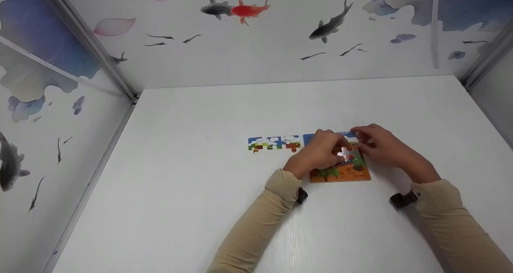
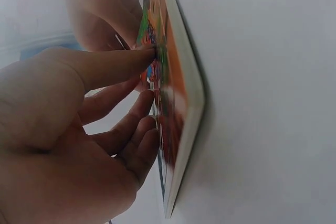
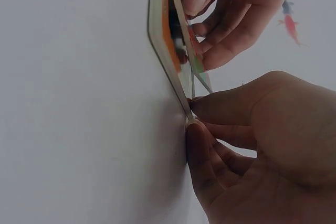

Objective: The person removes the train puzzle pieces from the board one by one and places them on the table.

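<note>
A jigsaw puzzle board (image 1: 340, 176) with an orange, green and blue picture lies right of the table's middle. My left hand (image 1: 318, 149) is over its left side, hiding part of the picture. Between thumb and fingers it pinches a puzzle piece (image 3: 198, 64), tilted up from the board in the right wrist view. At the board's far right edge is my right hand (image 1: 382, 146), thumb on top and fingertips below, gripping the board's rim. In the left wrist view, the left thumb and fingertips lie close against the picture side.
Three puzzle pieces stand in a row left of the board: a left one (image 1: 255, 143), a middle one (image 1: 275, 143) and a right one (image 1: 292, 142). White panels (image 1: 260, 60) printed with fish enclose the white table (image 1: 180, 176) at the back and sides.
</note>
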`<state>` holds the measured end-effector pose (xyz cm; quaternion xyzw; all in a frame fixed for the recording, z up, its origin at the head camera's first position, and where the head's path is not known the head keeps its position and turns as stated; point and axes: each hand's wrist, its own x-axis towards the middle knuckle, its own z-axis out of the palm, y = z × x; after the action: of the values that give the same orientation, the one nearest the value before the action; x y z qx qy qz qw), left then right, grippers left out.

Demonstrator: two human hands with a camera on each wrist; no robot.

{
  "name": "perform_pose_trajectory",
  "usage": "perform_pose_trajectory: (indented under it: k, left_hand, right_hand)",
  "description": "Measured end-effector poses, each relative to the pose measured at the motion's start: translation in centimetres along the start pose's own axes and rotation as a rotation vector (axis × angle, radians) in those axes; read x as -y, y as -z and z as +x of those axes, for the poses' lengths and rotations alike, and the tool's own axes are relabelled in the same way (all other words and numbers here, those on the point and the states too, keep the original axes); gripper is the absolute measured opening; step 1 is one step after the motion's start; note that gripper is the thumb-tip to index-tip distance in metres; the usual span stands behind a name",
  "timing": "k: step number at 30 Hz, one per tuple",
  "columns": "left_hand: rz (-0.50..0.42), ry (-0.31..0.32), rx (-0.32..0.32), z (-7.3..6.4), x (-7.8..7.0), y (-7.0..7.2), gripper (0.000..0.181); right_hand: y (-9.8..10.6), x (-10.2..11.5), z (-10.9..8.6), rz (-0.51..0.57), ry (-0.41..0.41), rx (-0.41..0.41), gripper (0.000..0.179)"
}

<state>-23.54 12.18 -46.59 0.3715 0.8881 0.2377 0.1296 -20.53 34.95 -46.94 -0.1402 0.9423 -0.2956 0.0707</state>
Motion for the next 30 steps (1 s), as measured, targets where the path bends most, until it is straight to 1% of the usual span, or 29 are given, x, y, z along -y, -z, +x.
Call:
perform_pose_trajectory:
  k: [9, 15, 18, 23, 25, 30]
  left_hand:
    - [-0.005, 0.003, -0.015, -0.17, 0.04, -0.05, 0.039]
    - [0.040, -0.050, -0.044, -0.36, 0.01, -0.12, 0.040]
    - [0.061, -0.073, -0.048, -0.45, 0.06, -0.02, 0.039]
    - [0.077, -0.070, -0.028, -0.52, 0.31, 0.09, 0.039]
    - [0.091, -0.081, -0.029, -0.46, 0.42, 0.10, 0.039]
    - [0.143, -0.134, -0.069, -0.51, 0.61, 0.45, 0.032]
  right_hand:
    - [-0.03, 0.17, 0.01, 0.006, -0.014, 0.011, 0.045]
    - [-0.07, 0.10, -0.04, 0.004, -0.021, 0.014, 0.046]
    - [-0.12, -0.12, 0.00, -0.008, -0.015, 0.011, 0.047]
    - [-0.25, -0.20, 0.04, -0.011, -0.018, 0.007, 0.046]
    - [-0.26, -0.11, 0.04, -0.011, -0.022, 0.004, 0.045]
    - [-0.19, -0.08, -0.02, -0.007, -0.004, -0.008, 0.044]
